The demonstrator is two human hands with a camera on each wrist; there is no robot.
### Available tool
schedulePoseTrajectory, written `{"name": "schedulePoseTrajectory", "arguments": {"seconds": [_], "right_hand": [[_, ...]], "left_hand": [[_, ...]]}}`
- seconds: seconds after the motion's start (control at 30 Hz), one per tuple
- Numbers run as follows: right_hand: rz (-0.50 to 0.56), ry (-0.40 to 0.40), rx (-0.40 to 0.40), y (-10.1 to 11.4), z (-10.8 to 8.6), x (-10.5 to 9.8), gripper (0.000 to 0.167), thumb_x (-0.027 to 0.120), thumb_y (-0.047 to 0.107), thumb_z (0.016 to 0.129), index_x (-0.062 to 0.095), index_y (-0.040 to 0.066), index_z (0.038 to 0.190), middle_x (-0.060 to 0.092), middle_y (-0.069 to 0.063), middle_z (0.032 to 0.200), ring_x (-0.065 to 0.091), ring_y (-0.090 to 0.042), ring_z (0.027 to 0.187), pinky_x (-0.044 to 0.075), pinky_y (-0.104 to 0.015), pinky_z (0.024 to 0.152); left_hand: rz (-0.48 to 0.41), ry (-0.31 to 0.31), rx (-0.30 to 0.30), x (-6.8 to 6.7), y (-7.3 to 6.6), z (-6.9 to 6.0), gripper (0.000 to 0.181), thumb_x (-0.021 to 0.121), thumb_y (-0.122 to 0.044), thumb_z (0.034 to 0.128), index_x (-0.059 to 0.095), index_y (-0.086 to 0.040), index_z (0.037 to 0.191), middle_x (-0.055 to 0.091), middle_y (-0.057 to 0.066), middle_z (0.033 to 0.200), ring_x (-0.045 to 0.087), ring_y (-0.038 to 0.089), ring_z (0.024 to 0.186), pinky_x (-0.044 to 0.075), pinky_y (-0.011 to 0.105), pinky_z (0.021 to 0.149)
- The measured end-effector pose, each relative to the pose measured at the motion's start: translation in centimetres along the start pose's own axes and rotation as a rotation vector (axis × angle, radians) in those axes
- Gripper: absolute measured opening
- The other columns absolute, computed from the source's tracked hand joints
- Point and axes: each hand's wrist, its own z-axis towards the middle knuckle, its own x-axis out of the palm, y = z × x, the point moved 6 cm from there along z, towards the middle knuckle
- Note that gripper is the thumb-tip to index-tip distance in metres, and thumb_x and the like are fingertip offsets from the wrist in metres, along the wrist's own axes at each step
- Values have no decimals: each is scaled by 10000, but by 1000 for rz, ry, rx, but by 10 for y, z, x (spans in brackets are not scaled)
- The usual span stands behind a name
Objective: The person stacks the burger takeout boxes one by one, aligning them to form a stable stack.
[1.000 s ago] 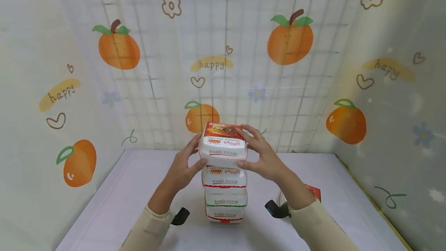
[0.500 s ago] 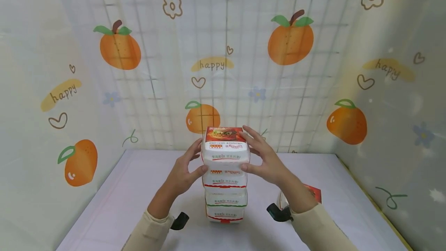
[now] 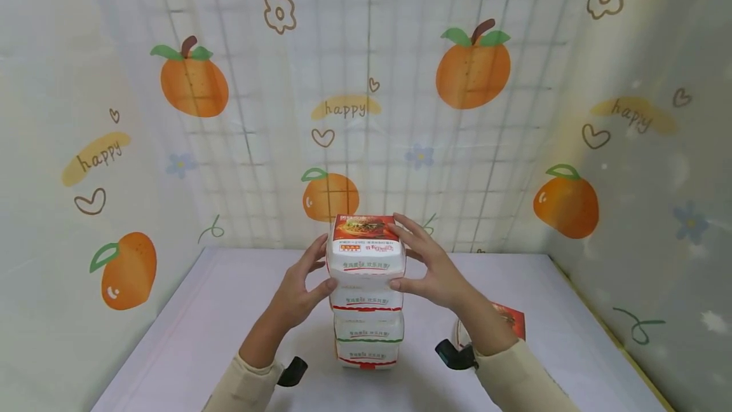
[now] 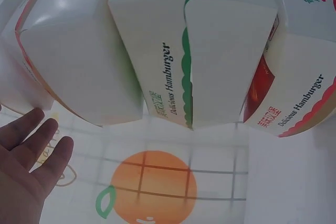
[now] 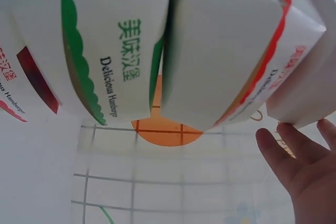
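Firstly, at far left the left sleeve (image 3: pixel 240 383) leads past a black wrist mount (image 3: pixel 293 372) to the left hand (image 3: pixel 294 291), whose thumb and fingers lightly grasp the left side of the top box (image 3: pixel 366 264); the left wrist view shows these fingers parted rather than clenched. At centre, the top box, red-printed on its lid, sits on the stack: a second box (image 3: pixel 366 301) with red trim, a green-trimmed box (image 3: pixel 368 330) and a lowest box (image 3: pixel 368 355) standing on the table (image 3: pixel 229 323). To its right, the right hand (image 3: pixel 434 272) grasps the same top box, thumb toward the front, one fingertip on the lid. Farther right, a loose box (image 3: pixel 515 320) rests on the table behind the right forearm. The main risk, in my judgement, is toppling: rounded lids make poor seats, and an uneven release or sideways push could slide the top box or lean the column. Squeezing hard could dent the card; a careless sweep of the right forearm could catch the loose box. Not verifiable: the stack's rear face, the seating under the top box, and the left fingertips behind it. The loose box is largely covered by the forearm. Both wrist views crop the stack, and some fingertip contact cannot be confirmed.
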Motion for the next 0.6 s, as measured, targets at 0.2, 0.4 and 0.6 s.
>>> {"name": "schedulePoseTrajectory", "arguments": {"seconds": [0.2, 0.4, 0.6], "right_hand": [[-10, -10, -23, -3, -2, 0, 907, 818, 202, 778, 321, 219, 1536, 149, -10, 1605, 233, -301, 1414, 394, -603, 983], [-3, -14, -23, -4, -5, 0, 906, 809, 196, 783, 311, 226, 1539, 143, -15, 1608, 225, -282, 1420, 401, -574, 992], [7, -16, -29, -4, -8, 0, 923, 821, 148, 759, 320, 181, 1533, 152, -68, 1604, 236, -310, 1414, 410, -579, 980]], "left_hand": [[-5, 5, 2, 3, 4, 1, 695, 593, -397, 938, 240, -354, 1536, 460, -44, 1443, 431, 180, 1308, 393, 535, 1008], [-5, 11, 13, 5, 5, 0, 698, 591, -380, 944, 241, -307, 1543, 459, -12, 1450, 421, 202, 1321, 394, 539, 1012], [-11, 18, 15, 7, 3, -2, 701, 597, -350, 947, 243, -271, 1546, 456, 25, 1453, 417, 232, 1326, 391, 542, 1016]]}}
